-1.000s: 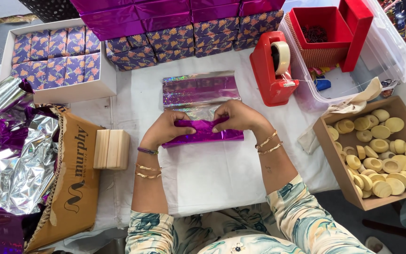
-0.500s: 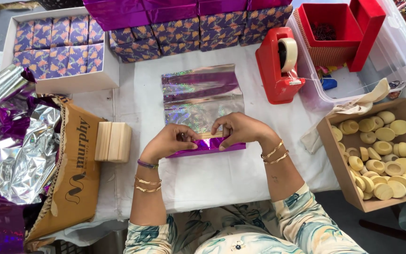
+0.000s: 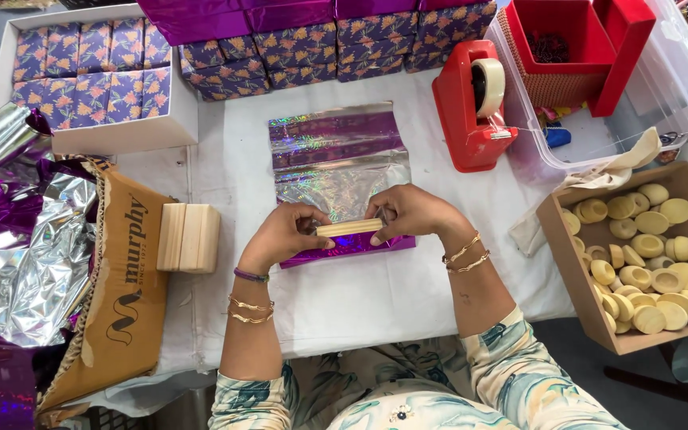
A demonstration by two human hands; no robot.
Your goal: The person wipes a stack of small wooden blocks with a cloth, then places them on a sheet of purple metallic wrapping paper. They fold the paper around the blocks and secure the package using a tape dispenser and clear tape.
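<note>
Pinching a pale, flat wooden block (image 3: 349, 228) at its two ends, the left hand (image 3: 284, 235) and right hand (image 3: 412, 213) have their fingers closed on it (thumbs tucked underneath). It sits on a crinkly, shiny purple holographic foil sheet (image 3: 336, 155) near the middle of the white-covered table (image 3: 376, 295). More smooth wooden blocks (image 3: 189, 236) stand toward the left edge.

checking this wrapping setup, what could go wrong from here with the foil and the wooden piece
The foil sheet is thin and already creased; it might tear or wrinkle where the left hand and right hand press the wooden piece onto it. The piece sits at the sheet's near edge, so the wrap could end up crooked. The tape dispenser lies beyond the right hand, so reaching for it may loosen the fold.
</note>
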